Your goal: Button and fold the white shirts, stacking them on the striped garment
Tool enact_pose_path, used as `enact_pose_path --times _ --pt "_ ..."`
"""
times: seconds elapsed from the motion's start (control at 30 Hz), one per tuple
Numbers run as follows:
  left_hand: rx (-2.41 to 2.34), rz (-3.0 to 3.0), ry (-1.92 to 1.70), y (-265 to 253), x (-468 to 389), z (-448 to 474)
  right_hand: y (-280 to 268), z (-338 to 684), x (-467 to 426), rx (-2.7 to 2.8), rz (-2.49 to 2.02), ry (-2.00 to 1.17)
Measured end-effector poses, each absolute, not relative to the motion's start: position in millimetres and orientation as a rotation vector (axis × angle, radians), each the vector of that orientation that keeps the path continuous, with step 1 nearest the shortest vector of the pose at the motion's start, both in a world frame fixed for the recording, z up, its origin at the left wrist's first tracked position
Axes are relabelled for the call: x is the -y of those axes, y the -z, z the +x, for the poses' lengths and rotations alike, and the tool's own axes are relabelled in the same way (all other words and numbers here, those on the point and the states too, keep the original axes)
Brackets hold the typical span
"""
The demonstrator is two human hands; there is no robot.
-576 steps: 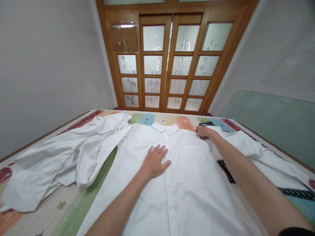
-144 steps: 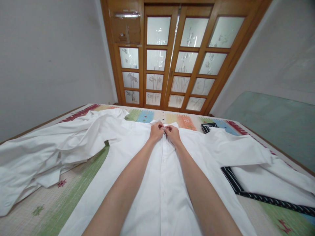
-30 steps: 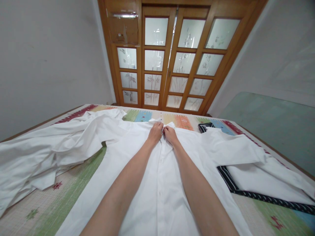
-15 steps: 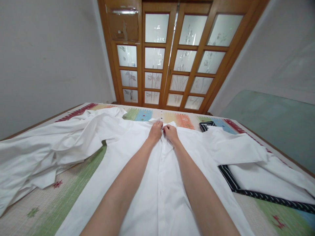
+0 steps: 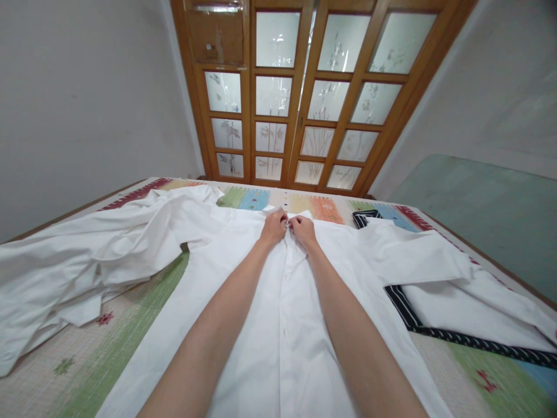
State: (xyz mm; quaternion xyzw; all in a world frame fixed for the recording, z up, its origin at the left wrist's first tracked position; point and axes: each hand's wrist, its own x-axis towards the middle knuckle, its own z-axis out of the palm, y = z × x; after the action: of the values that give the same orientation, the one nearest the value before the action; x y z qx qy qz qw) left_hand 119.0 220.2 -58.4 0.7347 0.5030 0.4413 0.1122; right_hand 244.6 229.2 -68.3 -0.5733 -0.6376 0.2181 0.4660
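Note:
A white button-up shirt (image 5: 261,354) lies spread front side up before me, its collar at the far end and its button placket running down the middle. Just below the collar, my left hand (image 5: 274,226) pinches the left edge of the front opening. My right hand (image 5: 301,230) is closed on the opposite edge, close beside it. The fingertips of both hands nearly meet there, and they hide whatever small part of the collar or button lies between them. The shirt's short sleeve (image 5: 418,255) stretches out to the right.
Other white garments lie crumpled at the left (image 5: 87,261). On the right, a white piece with black striped trim (image 5: 478,342) lies partly under the sleeve. A patterned bedspread (image 5: 130,325) covers the surface. Wooden glazed doors (image 5: 300,110) stand beyond, and a pale green headboard-like panel (image 5: 474,203) at right.
Both hands stay at the collar with only slight finger movement. The camera view has tilted a little, shifting the doors slightly upward.

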Motion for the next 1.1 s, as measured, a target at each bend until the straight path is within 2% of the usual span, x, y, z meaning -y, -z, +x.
enact_pose_path --times 0.77,1.1 --pt "-1.459 2.059 -1.266 69.4 -236.7 121.1 72.1 242.6 -230.1 1.694 -1.458 -0.461" --pt "-1.367 1.981 -1.287 66.9 -236.1 118.1 73.6 242.2 -231.2 1.607 -1.419 -0.525"
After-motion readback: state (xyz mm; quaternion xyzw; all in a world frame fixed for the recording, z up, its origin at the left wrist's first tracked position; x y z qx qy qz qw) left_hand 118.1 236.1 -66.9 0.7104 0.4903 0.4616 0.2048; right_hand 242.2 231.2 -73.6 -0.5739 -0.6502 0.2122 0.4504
